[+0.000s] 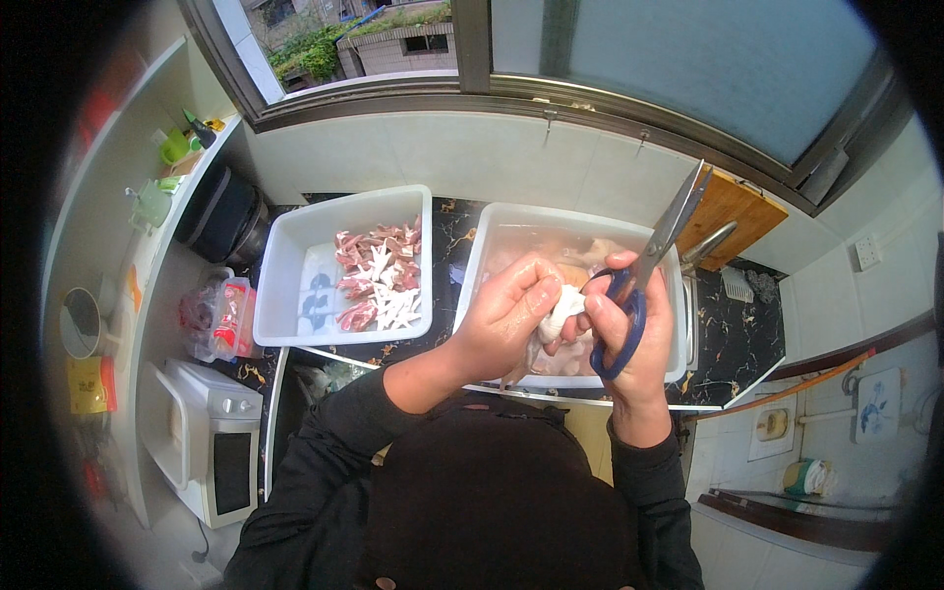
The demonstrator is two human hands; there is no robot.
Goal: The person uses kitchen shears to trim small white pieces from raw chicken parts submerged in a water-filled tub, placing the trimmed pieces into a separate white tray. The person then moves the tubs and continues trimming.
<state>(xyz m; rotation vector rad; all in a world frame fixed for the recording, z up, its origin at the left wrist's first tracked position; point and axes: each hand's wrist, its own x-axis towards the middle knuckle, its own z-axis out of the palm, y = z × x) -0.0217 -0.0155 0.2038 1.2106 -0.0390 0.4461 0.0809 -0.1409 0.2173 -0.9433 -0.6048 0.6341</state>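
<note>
Over the right-hand white plastic tub [483, 243], my left hand [516, 313] grips a pale piece of raw poultry [562, 313]; its exact part is hard to tell. My right hand [634, 332] holds scissors [658, 247] with dark blue handles, the blades pointing up and away to the right. Fingertips of my right hand also touch the poultry piece. Cloudy liquid and more raw poultry [597, 251] lie in the tub below. In the left white plastic tub [284, 243], reddish raw meat pieces [358, 313] and white chicken feet [397, 306] are heaped at the right side.
A wooden cutting board [745, 221] leans on the wall behind the right tub. Clear plastic containers [230, 317] and a white microwave oven [221, 442] stand at the left, beside a shelf [166, 221]. The black marbled countertop [737, 354] has its front edge near me.
</note>
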